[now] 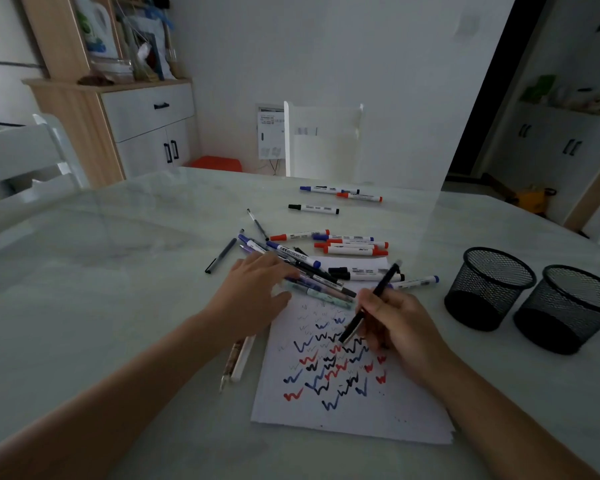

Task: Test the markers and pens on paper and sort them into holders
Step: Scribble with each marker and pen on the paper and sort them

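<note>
A white sheet of paper (354,410) lies in front of me, covered with red, blue and black zigzag marks. My right hand (400,327) grips a dark pen (378,292), its tip down on the paper among the marks. My left hand (253,289) rests flat with spread fingers on a pile of pens (312,282) at the paper's top left edge. White markers with red, blue and black caps (352,245) lie scattered beyond the paper. Two black mesh holders (489,289) (568,306) stand side by side at the right; they look empty.
Two pens (238,358) lie beside the paper's left edge under my left forearm. A lone dark pen (220,255) lies further left. Three markers (340,197) lie far back on the pale marble table (101,289). A white chair (323,140) stands behind the table.
</note>
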